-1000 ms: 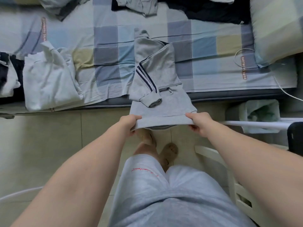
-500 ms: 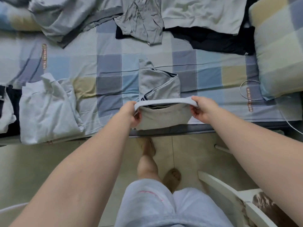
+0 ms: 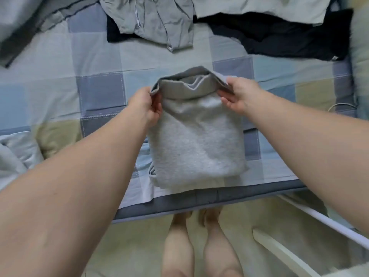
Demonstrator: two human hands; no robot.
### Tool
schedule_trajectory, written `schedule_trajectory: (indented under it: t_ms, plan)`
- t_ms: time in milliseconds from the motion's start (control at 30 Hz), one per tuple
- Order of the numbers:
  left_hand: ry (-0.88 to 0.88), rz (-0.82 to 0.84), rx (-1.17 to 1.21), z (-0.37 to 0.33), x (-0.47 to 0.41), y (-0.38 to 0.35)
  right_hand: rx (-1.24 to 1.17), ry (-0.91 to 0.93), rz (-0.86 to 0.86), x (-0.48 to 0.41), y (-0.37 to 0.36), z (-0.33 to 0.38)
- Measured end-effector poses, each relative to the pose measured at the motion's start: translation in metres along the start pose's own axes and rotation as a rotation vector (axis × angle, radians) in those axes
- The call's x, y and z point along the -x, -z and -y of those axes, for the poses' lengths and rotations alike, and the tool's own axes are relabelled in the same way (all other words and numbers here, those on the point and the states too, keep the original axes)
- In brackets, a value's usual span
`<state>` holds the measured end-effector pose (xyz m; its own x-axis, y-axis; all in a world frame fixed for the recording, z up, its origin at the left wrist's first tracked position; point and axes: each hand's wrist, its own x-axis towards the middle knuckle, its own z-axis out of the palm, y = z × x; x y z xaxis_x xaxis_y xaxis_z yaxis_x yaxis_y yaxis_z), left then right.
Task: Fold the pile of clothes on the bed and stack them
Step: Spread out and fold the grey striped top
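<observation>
I'm looking down at the bed (image 3: 99, 92), which is filling most of the view with its checked sheet and running out of frame on both sides. Along its far side unfolded clothes are lying in a heap. There is a grey garment (image 3: 159, 23), a black garment (image 3: 279, 41) showing on both sides of it, and a pale garment (image 3: 259, 9) cut off by the top edge. All of it is blurring, so I can't tell what each piece is. Another light bundle (image 3: 14, 152) is poking in at the left edge, mostly out of frame.

The grey sweatshirt (image 3: 197, 144) is lying folded on the near part of the bed, its lower end reaching the mattress edge. Its far edge is being lifted off the sheet, and the inner layers are only partly showing.

The left hand (image 3: 146, 108) is pinching the far left corner in its grip. The right hand (image 3: 239, 96) is gripping the far right corner, thumb on top, with the fingertips hiding under the cloth.

A pillow (image 3: 361, 56) is smearing along the right edge, and a cable (image 3: 339, 105) loop is peeking out behind the right forearm.
</observation>
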<state>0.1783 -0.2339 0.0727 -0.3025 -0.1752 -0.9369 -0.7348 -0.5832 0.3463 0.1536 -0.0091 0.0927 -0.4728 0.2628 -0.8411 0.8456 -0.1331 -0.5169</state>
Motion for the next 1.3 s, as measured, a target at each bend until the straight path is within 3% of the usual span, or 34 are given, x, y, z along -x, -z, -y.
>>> schedule_trajectory:
  t_ms: [100,167,233,300,400,500,633,867,1067,1300]
  plan:
    - [-0.336,-0.040,-0.323,0.025,-0.031,0.002,0.375,0.244,0.141,-0.023,-0.003,-0.035]
    - [-0.609,-0.057,-0.887,0.057,-0.042,0.016,0.897,0.394,0.183,-0.033,0.005,-0.071]
    - [-0.771,-0.069,-1.368,0.087,-0.050,0.028,1.324,0.501,0.144,-0.045,0.012,-0.103]
    - [-0.776,-0.061,-1.519,0.108,-0.069,0.033,1.470,0.595,0.089,-0.061,0.010,-0.124]
    - [-0.789,-0.146,-1.525,0.128,-0.106,0.033,1.538,0.742,-0.059,-0.094,0.000,-0.146]
    - [-0.884,-0.259,-1.478,0.145,-0.133,0.030,1.524,0.880,-0.196,-0.123,-0.005,-0.168]
    - [-0.880,-0.273,-1.449,0.149,-0.144,0.032,1.530,0.910,-0.214,-0.135,-0.005,-0.180]
    - [-0.767,-0.170,-1.291,0.145,-0.096,0.039,1.449,0.786,0.062,-0.104,0.017,-0.141]
    - [-0.487,-0.241,-0.959,0.164,-0.053,0.058,1.042,0.510,0.128,-0.082,0.065,-0.142]
    - [-0.268,-0.329,-0.971,0.153,-0.066,0.060,0.563,0.241,0.122,-0.101,0.070,-0.147]
